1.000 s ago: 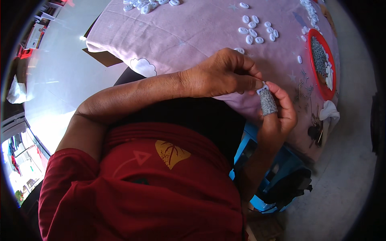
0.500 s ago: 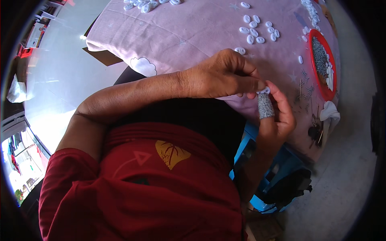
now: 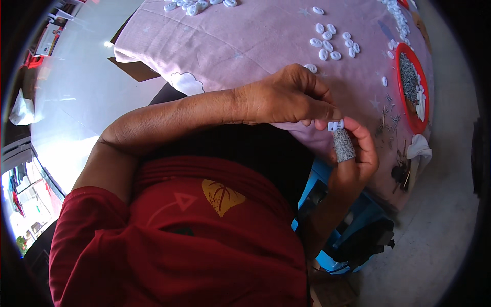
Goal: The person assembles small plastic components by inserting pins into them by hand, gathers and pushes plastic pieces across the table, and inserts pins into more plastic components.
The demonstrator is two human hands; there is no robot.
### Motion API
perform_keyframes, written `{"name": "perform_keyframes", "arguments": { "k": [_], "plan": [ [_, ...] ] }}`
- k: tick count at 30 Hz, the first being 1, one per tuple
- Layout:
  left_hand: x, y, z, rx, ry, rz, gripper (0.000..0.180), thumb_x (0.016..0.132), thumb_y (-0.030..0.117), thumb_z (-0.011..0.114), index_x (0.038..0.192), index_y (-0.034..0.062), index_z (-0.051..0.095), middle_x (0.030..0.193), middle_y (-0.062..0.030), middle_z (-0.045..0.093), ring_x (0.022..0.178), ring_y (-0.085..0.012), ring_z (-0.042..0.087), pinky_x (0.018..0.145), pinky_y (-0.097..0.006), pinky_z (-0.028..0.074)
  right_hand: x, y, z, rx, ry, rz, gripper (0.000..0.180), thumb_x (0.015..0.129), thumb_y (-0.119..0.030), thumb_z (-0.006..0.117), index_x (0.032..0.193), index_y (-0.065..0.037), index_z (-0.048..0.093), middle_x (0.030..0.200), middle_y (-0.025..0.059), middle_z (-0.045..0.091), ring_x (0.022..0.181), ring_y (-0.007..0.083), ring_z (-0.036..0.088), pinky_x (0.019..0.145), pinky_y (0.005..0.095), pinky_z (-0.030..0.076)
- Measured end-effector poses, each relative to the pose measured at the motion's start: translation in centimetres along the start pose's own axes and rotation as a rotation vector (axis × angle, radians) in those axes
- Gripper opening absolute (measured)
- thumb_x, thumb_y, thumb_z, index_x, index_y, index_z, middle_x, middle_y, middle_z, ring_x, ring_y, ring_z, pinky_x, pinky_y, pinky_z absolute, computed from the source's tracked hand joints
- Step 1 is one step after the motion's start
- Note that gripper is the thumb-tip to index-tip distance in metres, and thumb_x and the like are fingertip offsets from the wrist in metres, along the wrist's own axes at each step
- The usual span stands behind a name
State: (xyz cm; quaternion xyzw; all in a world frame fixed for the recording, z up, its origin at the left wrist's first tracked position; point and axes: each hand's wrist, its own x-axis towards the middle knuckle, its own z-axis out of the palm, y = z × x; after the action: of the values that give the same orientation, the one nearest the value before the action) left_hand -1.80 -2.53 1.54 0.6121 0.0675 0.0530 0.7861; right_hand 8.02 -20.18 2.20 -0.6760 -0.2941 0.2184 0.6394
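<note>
Between the thumb and forefinger of my right hand (image 3: pixel 359 146) sits a small white oval plastic piece (image 3: pixel 335 126) with dark holes in its face. A grey speckled finger sleeve (image 3: pixel 344 147) covers my right thumb. My left hand (image 3: pixel 289 97) reaches across from the left, thumb and fingers pinched together right above the piece's upper edge. Whatever lies in that pinch is hidden. Several similar white oval pieces (image 3: pixel 327 45) lie loose on the pink cloth beyond my hands.
A red tray (image 3: pixel 399 66) at the right holds small grey metal bits and white parts. Thin metal bits (image 3: pixel 394 120) lie scattered beside it. A white cloth (image 3: pixel 419 148) hangs at the table edge. A blue plastic stool or crate (image 3: pixel 312 197) stands below my right arm.
The white piece has tilted, and more of its holed face now shows below my left thumb. My right thumb has dropped slightly. The whole view has shifted a little.
</note>
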Motion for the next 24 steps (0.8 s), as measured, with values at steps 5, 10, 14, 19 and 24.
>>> {"name": "perform_keyframes", "arguments": {
  "k": [5,10,14,19,24],
  "plan": [
    [-0.1,0.4,-0.1,-0.013,-0.012,-0.053,0.019,0.092,0.02,0.064,0.094,0.0018,0.07,0.071,0.0007,0.064,0.061,-0.0019,0.051,0.053,-0.017,0.04,-0.1,-0.2,-0.2,0.006,-0.052,0.019,0.027,0.081,0.009,0.051,0.106,0.009,0.062,0.102,0.011,0.065,0.095,0.0155,0.061,0.087,0.0269,0.048],
    [-0.3,0.5,0.1,-0.028,0.029,-0.088,0.019,0.091,0.02,0.066,0.092,0.0022,0.071,0.071,0.0007,0.064,0.059,-0.0015,0.051,0.052,-0.016,0.039,0.0,0.2,-0.3,-0.016,0.02,0.008,0.031,0.082,0.008,0.053,0.111,0.008,0.062,0.105,0.0109,0.065,0.095,0.0155,0.061,0.087,0.0268,0.048],
    [-0.1,0.3,0.2,-0.055,0.013,-0.077,0.018,0.091,0.02,0.067,0.092,0.0024,0.071,0.071,0.0005,0.064,0.059,-0.0017,0.051,0.052,-0.016,0.039,0.1,0.4,-0.1,-0.019,0.014,-0.069,0.032,0.081,0.006,0.057,0.113,0.007,0.062,0.105,0.01,0.064,0.093,0.0142,0.061,0.085,0.025,0.047],
    [-0.1,-0.2,0.2,-0.053,0.038,-0.042,0.017,0.09,0.019,0.067,0.09,0.0025,0.071,0.07,0.0012,0.063,0.06,-0.0021,0.051,0.054,-0.017,0.04,-0.2,0.4,0.7,-0.335,0.007,-0.212,0.04,0.076,-0.001,0.071,0.115,0.001,0.064,0.093,0.0023,0.063,0.081,0.0113,0.059,0.065,0.0217,0.046],
    [-0.1,0.0,0.2,-0.005,0.019,-0.01,0.018,0.09,0.02,0.067,0.089,0.0027,0.071,0.069,0.0021,0.061,0.06,-0.0022,0.05,0.054,-0.019,0.039,0.2,0.4,0.4,-0.515,-0.011,-0.446,0.037,0.075,-0.003,0.073,0.111,-0.001,0.066,0.084,0.0053,0.062,0.072,0.0151,0.059,0.056,0.0242,0.045]
  ]
}}
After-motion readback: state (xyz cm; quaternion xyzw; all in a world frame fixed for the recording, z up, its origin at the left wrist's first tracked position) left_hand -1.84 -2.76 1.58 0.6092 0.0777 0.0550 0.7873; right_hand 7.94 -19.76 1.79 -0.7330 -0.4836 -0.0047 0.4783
